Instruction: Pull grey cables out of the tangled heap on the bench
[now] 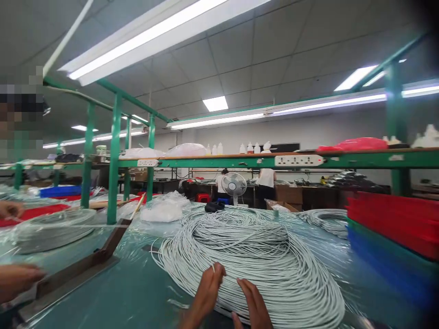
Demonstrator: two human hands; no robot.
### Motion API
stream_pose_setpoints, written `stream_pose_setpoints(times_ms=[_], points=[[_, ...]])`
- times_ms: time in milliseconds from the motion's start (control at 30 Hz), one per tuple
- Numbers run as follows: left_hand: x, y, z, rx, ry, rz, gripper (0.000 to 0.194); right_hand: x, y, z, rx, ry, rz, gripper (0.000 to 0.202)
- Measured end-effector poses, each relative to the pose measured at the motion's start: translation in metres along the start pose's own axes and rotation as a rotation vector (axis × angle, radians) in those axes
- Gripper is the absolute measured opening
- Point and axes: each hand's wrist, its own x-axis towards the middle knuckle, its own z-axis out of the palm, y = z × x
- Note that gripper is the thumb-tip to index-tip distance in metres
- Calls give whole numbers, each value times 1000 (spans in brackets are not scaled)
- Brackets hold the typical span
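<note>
Two bare hands work at the near edge of a big coil of pale grey cable (250, 256), which lies heaped on the green bench top (137, 292) and fills the middle of the view. The left hand (206, 292) reaches up from 6 o'clock with thumb and forefinger pinched on a single strand at the coil's near rim — the other fingers are curled in behind. The right hand (252, 304), just beside it toward 5 o'clock, lies flat on the coil with its fingers straight and close together, gripping nothing.

At 9 o'clock a co-worker's hand (17, 278) rests near a dark metal bar (85, 265) that slants across the bench; a second hand (10, 209) shows higher up at the left edge, by a flatter coil under clear plastic (51, 230). Toward 3 o'clock stands a stack of red and blue trays (394, 233), with a smaller coil (324, 219) between it and the main one. Behind the coil, at 12 o'clock, a white desk fan (233, 185) faces the bench — past it two people in white tops stand at a far table. A green shelf frame (115, 160) carries a white socket strip (298, 160) and bottles.
</note>
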Motion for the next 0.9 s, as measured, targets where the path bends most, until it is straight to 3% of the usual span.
stream_pose_setpoints(times_ms=[67, 167, 233, 333, 400, 533, 600, 700, 767, 833, 900], points=[[-8, 10, 25, -34, -119, 36, 74, 4, 8, -7, 39, -33, -26, 56], [-13, 13, 46, -115, -280, 39, 70, 7, 16, -14, 115, -110, -53, 36], [-15, 9, 51, -106, -291, -16, 69, 9, 20, -17, 148, -132, -39, 35], [-26, 7, 47, 154, -234, -35, 62, 13, 26, -21, 214, -155, 27, 28], [-35, 15, 40, 478, -142, 109, 51, 15, 30, -24, 267, -166, 104, 20], [-33, 34, 31, 992, 109, 749, 35, 18, 32, -32, 354, -145, 285, 15], [-21, 29, 34, 1092, 89, 977, 38, 22, 30, -37, 388, -128, 346, 14], [-1, 7, 40, 1167, 40, 1082, 40, 30, 29, -44, 431, -107, 386, 13], [9, 3, 43, 1124, 48, 1119, 42, 36, 35, -47, 446, -83, 421, 15], [16, 21, 45, 1009, 71, 1126, 42, 39, 45, -49, 432, -26, 505, 27], [19, 61, 52, 863, 70, 1045, 38, 39, 58, -49, 386, 40, 600, 39]])
